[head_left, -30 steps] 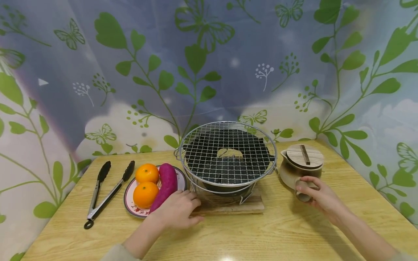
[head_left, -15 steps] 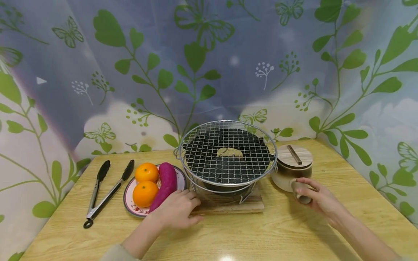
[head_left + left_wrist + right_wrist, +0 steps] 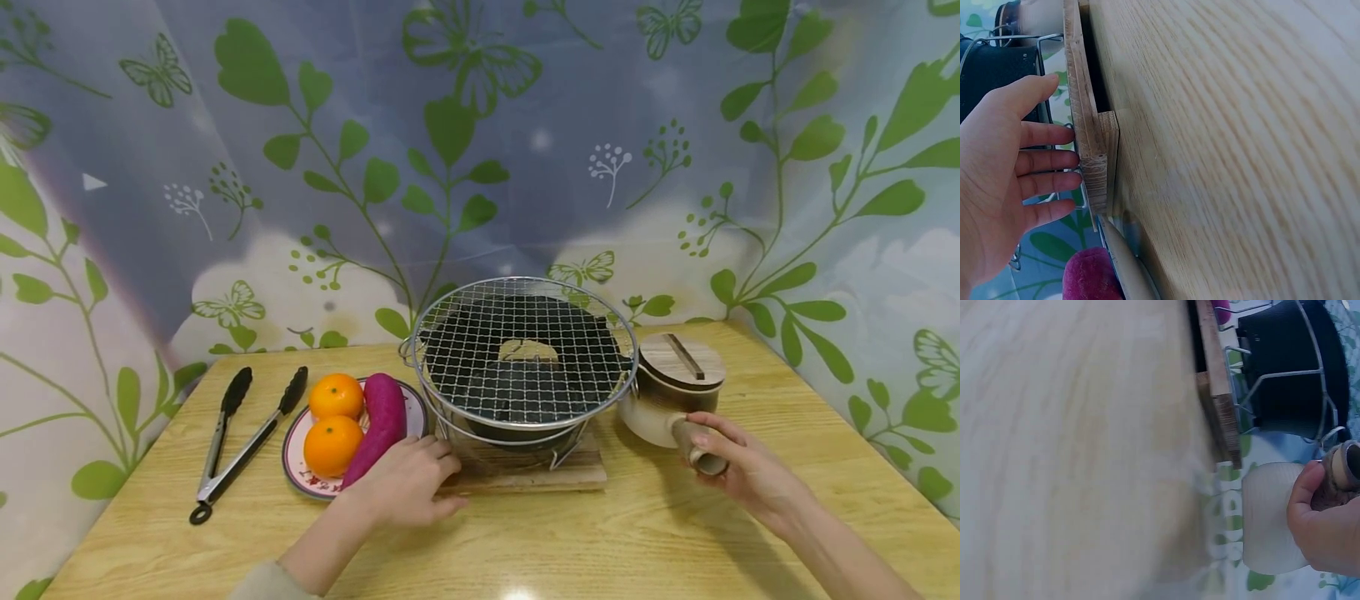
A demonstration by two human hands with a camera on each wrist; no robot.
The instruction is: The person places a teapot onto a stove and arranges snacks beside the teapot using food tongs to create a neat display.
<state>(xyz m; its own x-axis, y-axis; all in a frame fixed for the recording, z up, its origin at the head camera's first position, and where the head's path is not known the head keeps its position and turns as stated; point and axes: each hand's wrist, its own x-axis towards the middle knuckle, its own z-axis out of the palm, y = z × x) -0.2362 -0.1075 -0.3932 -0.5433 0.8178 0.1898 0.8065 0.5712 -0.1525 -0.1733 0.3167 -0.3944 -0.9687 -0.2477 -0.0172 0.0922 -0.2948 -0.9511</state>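
My right hand [image 3: 750, 471] grips the hollow side handle [image 3: 697, 450] of a brown and cream teapot [image 3: 652, 417] with a flat wooden lid [image 3: 682, 360]. In the right wrist view, backdrop cloth shows between the teapot's base [image 3: 1266, 519] and the tabletop, so it hangs above the table. The teapot is just right of a round charcoal grill [image 3: 517, 392] topped with a wire mesh [image 3: 525, 333]. My left hand [image 3: 408, 479] has its fingers extended, fingertips right at the edge of the wooden board [image 3: 1088, 125] under the grill. Nothing is in the left palm.
Left of the grill, a plate [image 3: 296, 467] bears two oranges [image 3: 333, 446] and a purple sweet potato [image 3: 386, 417], partly behind my left hand. Black-tipped tongs [image 3: 240, 458] lie spread at the far left of the wooden table [image 3: 570, 550]. A leaf-patterned cloth [image 3: 525, 208] hangs behind.
My right hand has brought the teapot left toward the grill, then slightly back right, and its handle now points more toward me. The left hand has stayed in place.
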